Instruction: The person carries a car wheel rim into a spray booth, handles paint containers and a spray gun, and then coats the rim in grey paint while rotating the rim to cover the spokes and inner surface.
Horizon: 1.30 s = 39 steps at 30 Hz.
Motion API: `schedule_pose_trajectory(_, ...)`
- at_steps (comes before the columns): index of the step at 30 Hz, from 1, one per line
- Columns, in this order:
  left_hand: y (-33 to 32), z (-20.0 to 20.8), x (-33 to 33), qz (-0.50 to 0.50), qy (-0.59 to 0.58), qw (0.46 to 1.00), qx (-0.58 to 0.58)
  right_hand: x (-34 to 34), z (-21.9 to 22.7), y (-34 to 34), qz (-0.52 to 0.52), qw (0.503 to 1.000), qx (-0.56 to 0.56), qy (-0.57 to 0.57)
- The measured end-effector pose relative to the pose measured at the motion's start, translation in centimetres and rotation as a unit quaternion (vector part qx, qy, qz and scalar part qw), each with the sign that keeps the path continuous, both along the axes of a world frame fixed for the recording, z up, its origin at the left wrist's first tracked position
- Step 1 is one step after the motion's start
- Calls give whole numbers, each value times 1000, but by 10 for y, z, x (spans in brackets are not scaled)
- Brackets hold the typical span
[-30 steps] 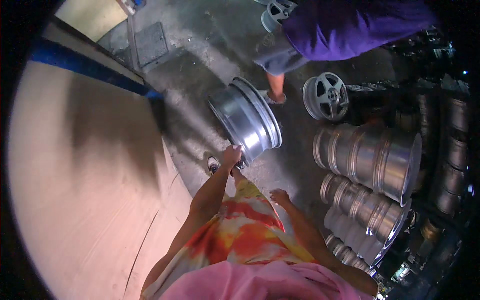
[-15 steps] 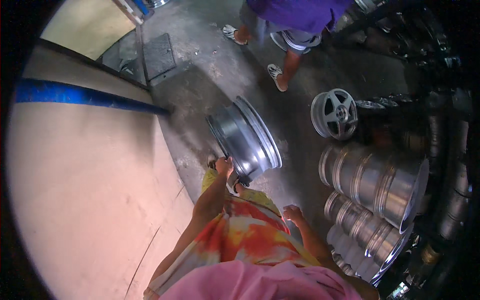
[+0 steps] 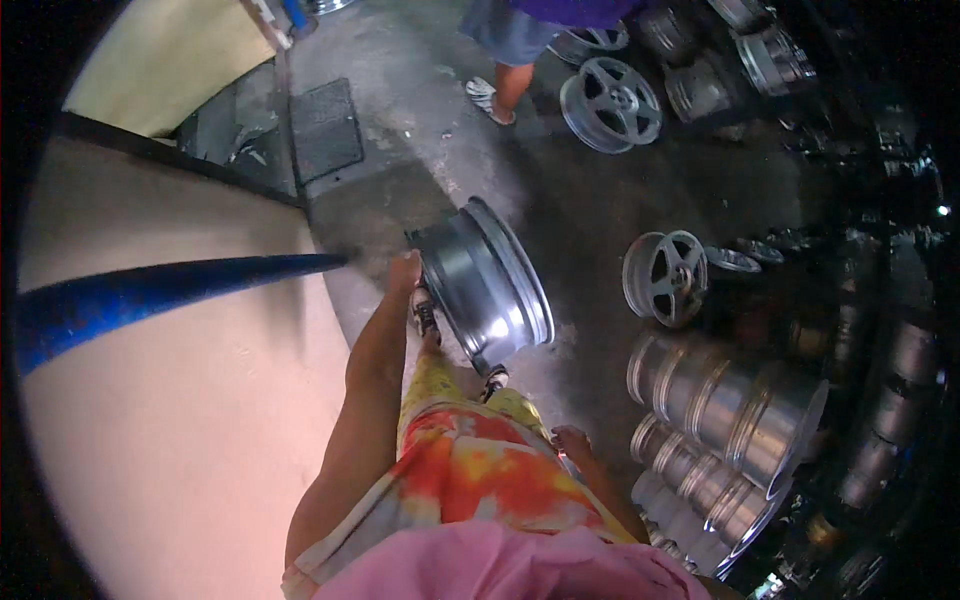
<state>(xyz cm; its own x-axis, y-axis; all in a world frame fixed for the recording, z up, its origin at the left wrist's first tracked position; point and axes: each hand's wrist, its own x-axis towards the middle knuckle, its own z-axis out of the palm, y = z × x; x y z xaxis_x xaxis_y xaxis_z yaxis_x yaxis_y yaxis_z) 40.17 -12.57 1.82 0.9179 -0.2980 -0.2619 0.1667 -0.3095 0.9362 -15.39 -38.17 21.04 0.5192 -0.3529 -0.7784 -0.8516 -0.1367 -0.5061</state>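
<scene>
A bare silver wheel rim [image 3: 478, 285] stands on its tread just in front of my feet, with its barrel facing up at me. My left hand [image 3: 405, 272] is at the near-left edge of this rim, fingers curled over the lip and partly hidden by it. My left arm reaches out nearly straight. Beside my right thigh hangs my right hand [image 3: 571, 441], apart from the rim and holding nothing that I can see; its fingers look loosely bent and are small in view.
A pale wall with a blue pipe [image 3: 180, 285] runs along the left. To the right are stacked silver rims [image 3: 725, 410] and a five-spoke wheel [image 3: 676, 280]. Another spoked wheel [image 3: 618, 104] lies ahead near a person in purple [image 3: 575, 10]. A floor mat [image 3: 327, 128] lies far left.
My left hand has shifted forward along the rim's left edge. The rim has turned slightly. My right hand has dropped closer to my leg. The person in purple has moved away, uncovering a spoked wheel.
</scene>
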Motion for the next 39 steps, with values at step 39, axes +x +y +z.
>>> schedule_pose_trajectory(39,25,66,280,145,177,947,226,614,-80,-173,-117,935,334,-33)
